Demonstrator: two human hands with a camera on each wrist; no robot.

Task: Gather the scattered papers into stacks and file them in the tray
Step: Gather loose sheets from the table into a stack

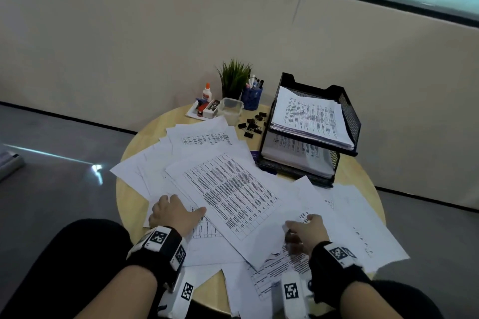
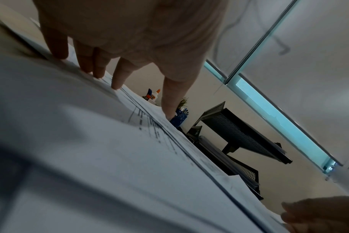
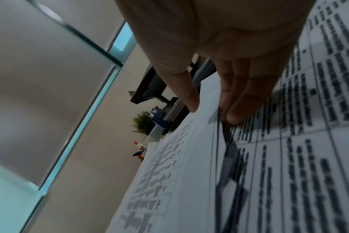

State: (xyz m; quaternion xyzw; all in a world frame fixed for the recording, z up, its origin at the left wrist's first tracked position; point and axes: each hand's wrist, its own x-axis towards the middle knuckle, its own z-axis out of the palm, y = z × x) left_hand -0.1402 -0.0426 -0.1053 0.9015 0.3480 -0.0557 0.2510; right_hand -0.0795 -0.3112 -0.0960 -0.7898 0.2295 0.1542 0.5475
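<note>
Where both hands (image 1: 174, 212) press: scattered papers (image 1: 228, 189).

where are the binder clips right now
In the head view the binder clips lie in a loose black pile at the far side of the round table, between the blue pen cup and the black paper tray.

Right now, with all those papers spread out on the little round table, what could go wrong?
Some scattered papers hang past the round table's near and right edges, so sweeping them together could push sheets onto the floor. The left hand only presses with straight fingers, so loose sheets may slide or crease instead of stacking squarely. The binder clips lie beside the paper tray; papers dragged that way might scatter them.
</note>
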